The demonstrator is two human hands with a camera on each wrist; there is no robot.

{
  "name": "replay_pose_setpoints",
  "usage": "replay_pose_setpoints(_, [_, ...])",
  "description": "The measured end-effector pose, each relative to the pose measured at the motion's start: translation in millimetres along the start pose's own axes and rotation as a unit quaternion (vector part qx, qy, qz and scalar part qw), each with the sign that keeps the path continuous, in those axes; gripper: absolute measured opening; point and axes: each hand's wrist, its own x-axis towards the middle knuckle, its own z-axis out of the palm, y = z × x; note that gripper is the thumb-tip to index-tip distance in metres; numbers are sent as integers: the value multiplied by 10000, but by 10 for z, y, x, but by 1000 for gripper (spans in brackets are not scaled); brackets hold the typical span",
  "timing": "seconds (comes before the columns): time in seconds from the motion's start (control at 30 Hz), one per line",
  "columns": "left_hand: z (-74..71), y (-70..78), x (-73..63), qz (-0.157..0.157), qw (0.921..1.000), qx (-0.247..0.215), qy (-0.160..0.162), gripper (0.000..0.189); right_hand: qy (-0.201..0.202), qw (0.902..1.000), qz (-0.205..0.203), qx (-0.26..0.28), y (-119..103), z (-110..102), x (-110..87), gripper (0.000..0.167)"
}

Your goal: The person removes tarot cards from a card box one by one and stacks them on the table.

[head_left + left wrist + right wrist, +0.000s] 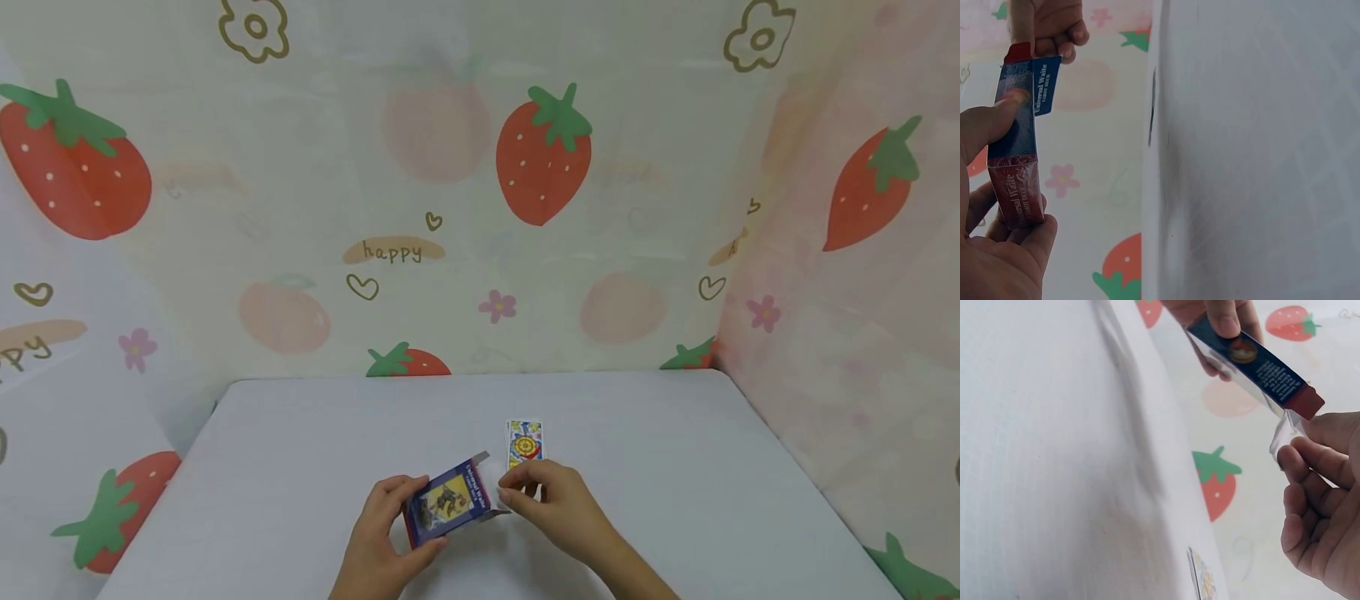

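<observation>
My left hand [372, 537] grips a dark blue tarot deck box [447, 502], tilted, fingers along one side and thumb on the other. Its front, with a yellow picture panel, faces up, and its end with the raised flaps points to the right. In the left wrist view, a blue flap [1046, 85] with white lettering sticks out from that end. My right hand [562, 510] pinches the pale inner side of a flap [1286, 434] between thumb and index finger. Just beyond the right hand, cards [525, 442] lie face up on the table, their near end hidden by the fingers.
A white-covered table [315, 433] stretches under both hands. Behind it and at both sides hang curtains [465, 208] printed with strawberries, flowers and hearts. The table's far edge meets the back curtain.
</observation>
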Motion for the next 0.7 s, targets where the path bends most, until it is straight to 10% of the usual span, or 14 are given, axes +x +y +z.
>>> replay_pose_setpoints(0.7, [-1,0,-16,196,9997,-145,-3,74,-108,9998,-130,92,-5,94,-3,9])
